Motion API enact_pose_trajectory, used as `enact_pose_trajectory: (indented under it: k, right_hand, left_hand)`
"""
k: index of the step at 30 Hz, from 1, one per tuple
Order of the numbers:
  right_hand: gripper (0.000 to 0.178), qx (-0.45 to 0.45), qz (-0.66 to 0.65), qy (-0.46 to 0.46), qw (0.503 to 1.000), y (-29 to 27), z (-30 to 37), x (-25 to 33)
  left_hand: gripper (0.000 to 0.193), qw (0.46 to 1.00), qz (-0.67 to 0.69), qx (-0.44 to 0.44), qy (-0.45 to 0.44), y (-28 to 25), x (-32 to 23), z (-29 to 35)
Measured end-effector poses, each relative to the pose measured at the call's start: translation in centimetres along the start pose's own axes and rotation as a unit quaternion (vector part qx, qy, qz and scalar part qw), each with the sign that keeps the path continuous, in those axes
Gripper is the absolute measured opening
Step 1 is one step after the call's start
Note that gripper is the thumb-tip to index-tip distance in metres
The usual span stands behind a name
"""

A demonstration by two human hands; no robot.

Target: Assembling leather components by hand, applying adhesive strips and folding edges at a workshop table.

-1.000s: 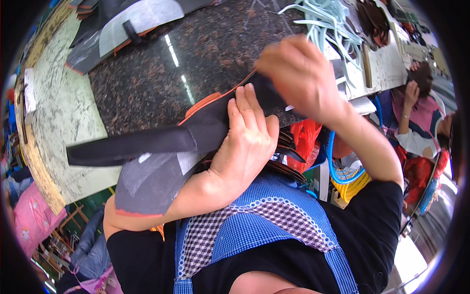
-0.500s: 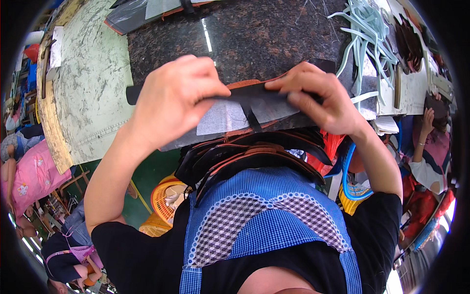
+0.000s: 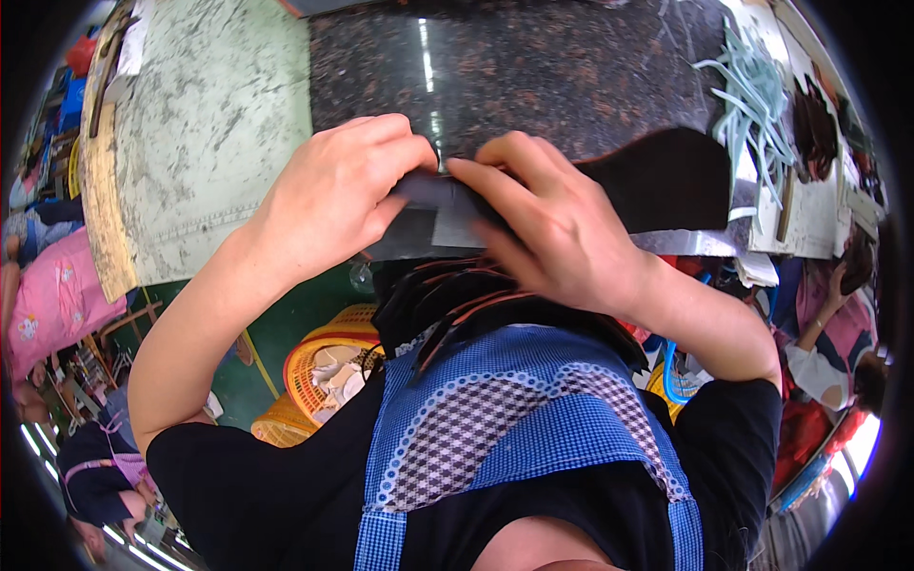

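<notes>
A black leather-like piece (image 3: 666,181) with a reddish-brown edge lies along the near side of the dark stone slab and reaches out to the right past my right hand. My left hand (image 3: 347,186) pinches its left part between thumb and fingers. Close beside it, my right hand (image 3: 562,224) grips the same piece, with its thumb blurred by motion. Below the fingers shows a grey backing patch (image 3: 457,228). Several more black pieces (image 3: 476,300) with reddish-brown edges lie stacked across my lap, against the blue checked apron (image 3: 533,419).
The speckled stone slab (image 3: 533,76) sits on a pale, stained worktable (image 3: 209,124). Pale blue strips (image 3: 752,105) lie in a tangle at the right. An orange basket (image 3: 305,371) with scraps stands at lower left. Other people sit at both sides; one person's hand (image 3: 838,285) shows at right.
My right hand has moved left, near my left hand. The black piece has shifted and turned, its broad end now stretching out to the right. The view has also shifted somewhat.
</notes>
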State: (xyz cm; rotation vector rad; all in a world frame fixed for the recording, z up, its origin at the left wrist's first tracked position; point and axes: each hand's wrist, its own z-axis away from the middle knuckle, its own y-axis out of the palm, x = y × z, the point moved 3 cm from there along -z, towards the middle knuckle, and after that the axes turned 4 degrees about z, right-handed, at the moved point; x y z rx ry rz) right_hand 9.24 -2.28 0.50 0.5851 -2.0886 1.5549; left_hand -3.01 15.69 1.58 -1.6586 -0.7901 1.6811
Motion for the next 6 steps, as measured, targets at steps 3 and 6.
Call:
enact_pose_trajectory:
  k: [3,6]
  right_hand:
    - [0.066,0.061,0.059,-0.031,0.996,0.1,1.1,-0.5]
    - [0.072,0.095,0.093,-0.113,0.985,0.5,1.4,-1.0]
  left_hand:
    - [0.03,0.99,-0.111,-0.027,0.088,-0.2,0.0,2.0]
    - [0.037,0.947,-0.229,-0.075,0.211,1.0,0.7,4.0]
